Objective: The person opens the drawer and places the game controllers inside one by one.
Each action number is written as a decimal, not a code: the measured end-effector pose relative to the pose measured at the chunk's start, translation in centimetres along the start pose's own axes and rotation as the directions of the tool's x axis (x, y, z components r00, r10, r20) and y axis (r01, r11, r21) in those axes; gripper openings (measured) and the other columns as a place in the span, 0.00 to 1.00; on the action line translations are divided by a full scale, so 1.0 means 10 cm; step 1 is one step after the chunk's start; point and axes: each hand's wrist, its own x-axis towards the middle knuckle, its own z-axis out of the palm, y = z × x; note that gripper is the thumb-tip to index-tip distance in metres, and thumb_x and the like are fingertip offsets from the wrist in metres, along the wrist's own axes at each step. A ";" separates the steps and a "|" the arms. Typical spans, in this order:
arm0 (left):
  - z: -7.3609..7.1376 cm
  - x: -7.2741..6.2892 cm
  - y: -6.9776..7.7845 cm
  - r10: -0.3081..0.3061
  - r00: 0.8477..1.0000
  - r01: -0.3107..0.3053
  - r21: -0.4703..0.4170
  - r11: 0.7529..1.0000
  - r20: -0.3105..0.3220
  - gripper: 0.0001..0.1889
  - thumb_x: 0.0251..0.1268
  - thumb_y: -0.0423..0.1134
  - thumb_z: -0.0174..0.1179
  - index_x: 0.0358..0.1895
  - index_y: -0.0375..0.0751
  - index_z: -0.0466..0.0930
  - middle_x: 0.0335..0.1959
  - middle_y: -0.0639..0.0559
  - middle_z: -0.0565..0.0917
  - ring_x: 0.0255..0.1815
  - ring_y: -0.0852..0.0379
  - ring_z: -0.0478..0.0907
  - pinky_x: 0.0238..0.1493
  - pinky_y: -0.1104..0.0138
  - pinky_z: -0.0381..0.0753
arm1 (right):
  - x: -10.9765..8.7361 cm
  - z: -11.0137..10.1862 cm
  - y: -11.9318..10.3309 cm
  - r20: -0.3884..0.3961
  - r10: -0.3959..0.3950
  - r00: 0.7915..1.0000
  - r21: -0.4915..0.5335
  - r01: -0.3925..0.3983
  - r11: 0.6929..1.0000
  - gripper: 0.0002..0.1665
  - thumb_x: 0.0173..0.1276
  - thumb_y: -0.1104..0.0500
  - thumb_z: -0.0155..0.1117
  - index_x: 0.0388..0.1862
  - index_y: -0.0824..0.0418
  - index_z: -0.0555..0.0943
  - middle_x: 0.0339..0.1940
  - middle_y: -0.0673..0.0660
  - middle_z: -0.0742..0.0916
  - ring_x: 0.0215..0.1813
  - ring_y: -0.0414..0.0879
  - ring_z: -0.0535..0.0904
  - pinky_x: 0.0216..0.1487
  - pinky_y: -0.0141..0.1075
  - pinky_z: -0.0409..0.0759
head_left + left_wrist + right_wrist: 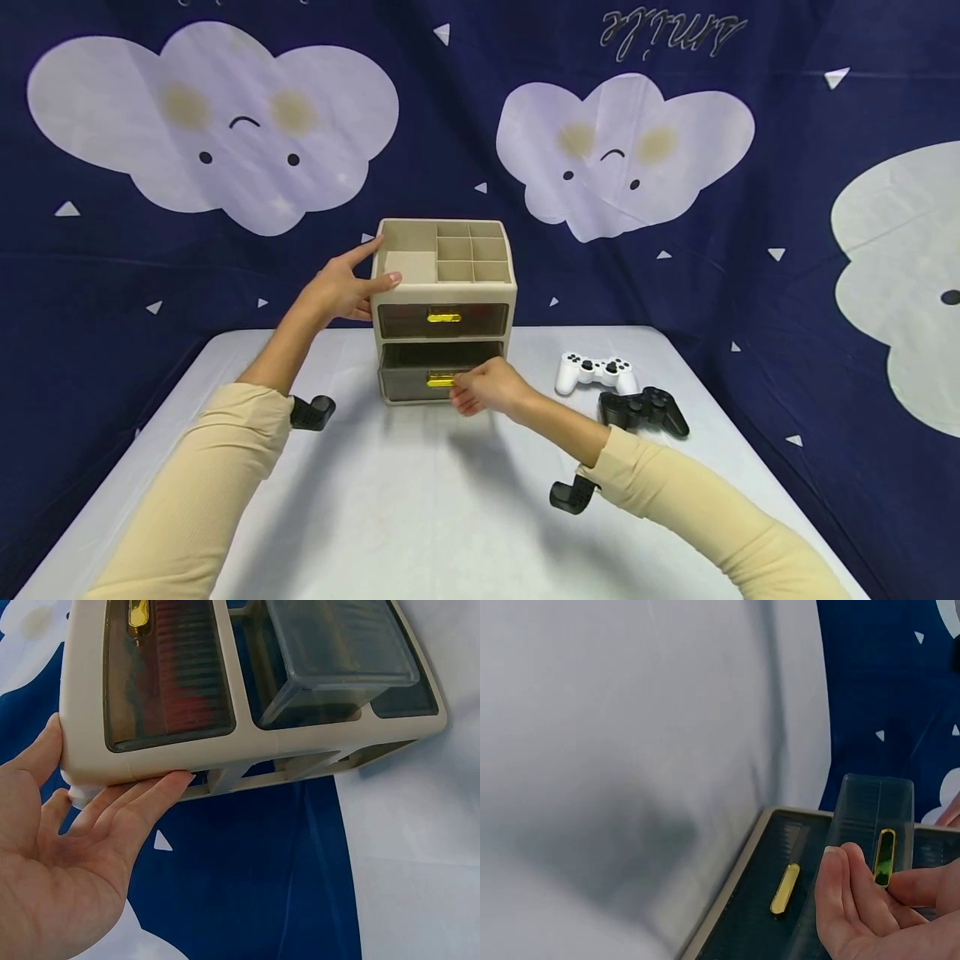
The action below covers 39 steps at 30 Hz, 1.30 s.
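A beige drawer organizer [448, 292] stands on the table, with compartments in its top and dark see-through drawers. Its upper drawer [405, 322] is closed. Below that, another drawer [405, 384] is pulled partway out; it also shows in the left wrist view as a clear drawer [345, 637]. My right hand [491, 387] pinches the gold handle [885, 859] of this drawer. At the organizer's upper left corner, my left hand [337, 287] holds the body, thumb over the top edge and several fingers against the side [127, 802]. A lower gold handle [784, 889] shows in the right wrist view.
To the right of the organizer lie a white game controller [595, 372] and a black game controller [643, 411], close together. A white cloth covers the table [360, 517]. A dark blue curtain [442, 125] with clouds hangs right behind it.
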 end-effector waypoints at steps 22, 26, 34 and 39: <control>0.00 0.01 -0.01 0.012 1.000 -0.012 0.035 0.999 -0.015 0.44 0.73 0.54 0.61 0.83 0.70 0.40 0.65 0.29 0.75 0.50 0.35 0.86 0.56 0.48 0.85 | -0.32 0.07 0.09 0.045 -0.023 0.999 0.024 0.022 0.999 0.18 0.77 0.64 0.57 0.41 0.80 0.85 0.26 0.59 0.89 0.28 0.42 0.86 0.42 0.44 0.90; -0.01 0.01 -0.01 0.010 1.000 -0.009 0.033 0.999 -0.012 0.44 0.73 0.54 0.61 0.83 0.70 0.40 0.66 0.29 0.74 0.51 0.35 0.86 0.56 0.48 0.85 | -0.37 0.08 0.10 0.051 -0.024 0.998 0.028 0.022 0.999 0.18 0.77 0.64 0.57 0.40 0.80 0.86 0.27 0.60 0.90 0.28 0.43 0.86 0.41 0.43 0.90; -0.01 0.01 0.00 0.009 1.000 -0.009 0.037 0.999 -0.008 0.44 0.74 0.54 0.60 0.83 0.69 0.40 0.66 0.29 0.73 0.51 0.35 0.86 0.57 0.48 0.85 | -0.45 0.13 0.13 0.071 -0.051 0.996 0.022 0.050 0.999 0.19 0.77 0.63 0.57 0.39 0.80 0.85 0.28 0.62 0.90 0.30 0.44 0.87 0.43 0.44 0.90; 0.00 0.01 0.00 0.005 1.000 -0.004 0.037 0.999 -0.008 0.44 0.73 0.54 0.60 0.83 0.70 0.39 0.66 0.30 0.73 0.51 0.35 0.86 0.57 0.48 0.85 | -0.48 0.15 0.16 0.067 -0.053 0.996 0.015 0.052 0.999 0.18 0.77 0.63 0.57 0.36 0.79 0.86 0.28 0.65 0.90 0.29 0.45 0.87 0.44 0.47 0.90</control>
